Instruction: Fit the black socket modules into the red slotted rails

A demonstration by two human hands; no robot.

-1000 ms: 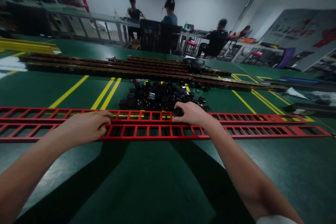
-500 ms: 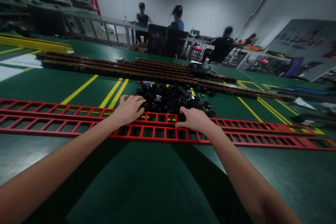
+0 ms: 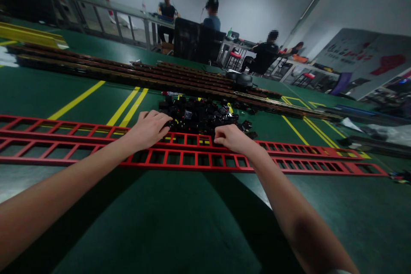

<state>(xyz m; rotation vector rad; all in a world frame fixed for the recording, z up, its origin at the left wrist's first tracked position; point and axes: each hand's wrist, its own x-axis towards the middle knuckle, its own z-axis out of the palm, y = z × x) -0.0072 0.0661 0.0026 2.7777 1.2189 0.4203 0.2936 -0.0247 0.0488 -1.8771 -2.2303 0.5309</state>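
While your left hand (image 3: 149, 130) is spread by small black parts (image 3: 189, 115), steady your curled right hand (image 3: 233, 138), hold unclear, over red ladder-like rails (image 3: 189, 150).

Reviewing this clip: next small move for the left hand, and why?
I'd likely close the left hand on a piece of the black pile: its thumb and fingers stand apart at the pile's left edge. The right hand is curled over the red frames; its hold is unclear.
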